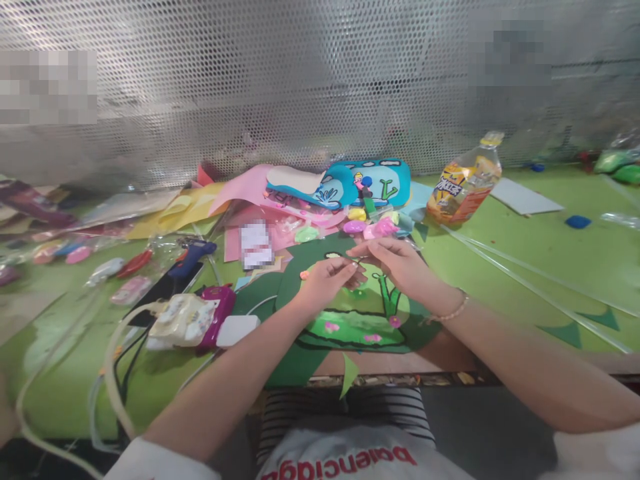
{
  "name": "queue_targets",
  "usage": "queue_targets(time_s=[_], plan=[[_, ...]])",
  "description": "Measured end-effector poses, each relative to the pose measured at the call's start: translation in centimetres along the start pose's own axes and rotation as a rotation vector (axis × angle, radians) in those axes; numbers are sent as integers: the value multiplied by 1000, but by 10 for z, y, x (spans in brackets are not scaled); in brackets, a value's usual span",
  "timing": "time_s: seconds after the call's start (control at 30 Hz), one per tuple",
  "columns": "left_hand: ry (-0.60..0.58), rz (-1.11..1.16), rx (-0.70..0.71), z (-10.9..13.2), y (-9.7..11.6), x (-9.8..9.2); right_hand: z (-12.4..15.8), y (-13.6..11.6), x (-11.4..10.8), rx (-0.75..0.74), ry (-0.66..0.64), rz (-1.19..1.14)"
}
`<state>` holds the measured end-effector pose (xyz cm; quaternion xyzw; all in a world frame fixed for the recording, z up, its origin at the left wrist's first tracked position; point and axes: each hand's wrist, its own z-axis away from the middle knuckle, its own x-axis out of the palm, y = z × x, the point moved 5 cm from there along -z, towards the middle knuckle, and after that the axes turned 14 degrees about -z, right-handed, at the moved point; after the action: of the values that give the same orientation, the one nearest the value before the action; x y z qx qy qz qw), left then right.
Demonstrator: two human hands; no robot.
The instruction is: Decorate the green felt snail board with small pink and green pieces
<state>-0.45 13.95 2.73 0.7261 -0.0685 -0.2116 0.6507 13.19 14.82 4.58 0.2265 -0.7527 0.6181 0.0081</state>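
Observation:
My left hand (pixel 327 280) and my right hand (pixel 395 261) meet above a dark green felt sheet (pixel 300 293) with a light green cut-out picture (pixel 360 320) on it. Both hands have their fingertips pinched together on a tiny piece between them; it is too small to name. A bead bracelet (pixel 450 312) circles my right wrist. Just behind the hands lie several small coloured foam pieces (pixel 373 227) in yellow, pink and green, and a blue felt picture (pixel 350 183).
A tilted drink bottle (pixel 465 183) lies at the right back. At the left are a phone with cables (pixel 185 320), a blue glue gun (pixel 193 257), and pink and yellow sheets (pixel 200 200). Clear rods (pixel 525 280) cross the green tabletop. A mesh screen (pixel 300 80) stands behind.

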Motion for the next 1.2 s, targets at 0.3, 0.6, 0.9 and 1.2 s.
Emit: queue_targets(time_s=[0.3,0.6,0.9,1.2], plan=[[73,51,-52,-3,-6,-8,-2,1,-4,34,43,6],[51,251,-128,-1,-8,-5,-5,4,-2,80,-77,31],[-19,327,-115,0,-4,1,-5,9,3,115,-112,37],[3,261,-104,-2,-5,0,-7,2,1,24,-59,226]])
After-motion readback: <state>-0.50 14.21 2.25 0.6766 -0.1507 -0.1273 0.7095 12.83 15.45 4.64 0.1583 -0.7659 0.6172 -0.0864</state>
